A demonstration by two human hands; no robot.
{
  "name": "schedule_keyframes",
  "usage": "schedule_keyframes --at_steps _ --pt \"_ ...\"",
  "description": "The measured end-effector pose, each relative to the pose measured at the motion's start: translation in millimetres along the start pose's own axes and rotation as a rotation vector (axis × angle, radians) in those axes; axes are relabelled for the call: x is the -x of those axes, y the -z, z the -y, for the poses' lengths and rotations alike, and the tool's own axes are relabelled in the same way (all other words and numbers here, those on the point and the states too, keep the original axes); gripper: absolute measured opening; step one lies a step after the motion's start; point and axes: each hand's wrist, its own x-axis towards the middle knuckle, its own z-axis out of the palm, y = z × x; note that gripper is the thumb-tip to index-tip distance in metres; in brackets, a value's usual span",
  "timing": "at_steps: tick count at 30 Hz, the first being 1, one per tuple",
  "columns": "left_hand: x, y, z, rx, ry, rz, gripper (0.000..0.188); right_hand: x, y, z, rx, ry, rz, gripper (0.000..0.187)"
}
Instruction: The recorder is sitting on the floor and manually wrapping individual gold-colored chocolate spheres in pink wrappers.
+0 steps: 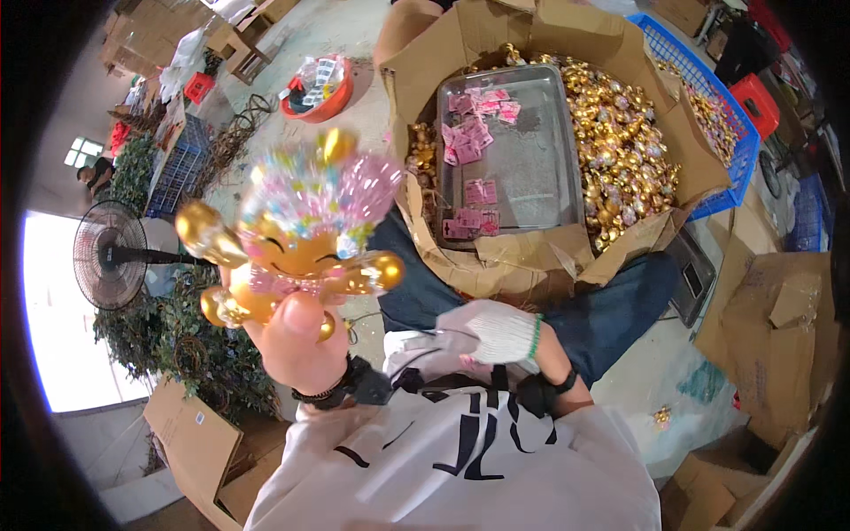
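Note:
Close in front of me, my left hand (305, 345) is closed around a golden smiling figurine (305, 257), its thumb pressed on the front. The figurine has shiny round gold limbs, a gold ball on top and a spray of pink, blue and clear tinsel for hair. My right hand (487, 332), in a white knitted glove with a green cuff edge, is low over my lap against my white shirt. Its fingers are blurred, so whether they grip anything does not show. Beyond it, a grey metal tray (536, 159) carries several small pink printed cards (467, 137).
An open cardboard box (531, 261) around the tray is full of small gold ornaments (620, 142). Behind it stands a blue plastic basket (748, 164) with more ornaments. An orange basin (328, 108), a black fan (111, 254), leafy greenery (195, 345) and cardboard boxes (770, 327) surround me.

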Motion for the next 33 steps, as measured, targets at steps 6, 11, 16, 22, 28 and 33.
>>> schedule_keyframes --at_steps 6,11,16,22,28,33 --pt "35.4 43.1 32.3 -0.640 0.248 0.021 0.029 19.5 51.2 18.0 -0.308 -0.256 -0.404 0.021" --pt "82.2 62.0 71.5 -0.826 0.166 0.832 0.029 38.7 44.4 15.3 -0.134 -0.198 -0.346 0.016" --pt "74.6 53.7 73.2 -0.511 0.731 1.271 0.058 56.6 -11.4 6.2 -0.463 -0.346 -0.166 0.013" --pt "52.4 46.0 97.9 -0.530 1.161 1.570 0.043 61.2 -23.6 23.8 -0.830 -0.583 -0.338 0.025" --pt "93.1 51.0 102.0 -0.580 0.733 1.218 0.063 89.5 -30.3 25.4 -0.768 -0.683 -0.356 0.032" --pt "81.9 35.6 106.3 -0.582 0.489 1.004 0.047 88.9 -6.7 41.2 0.089 -0.604 -0.185 0.014"
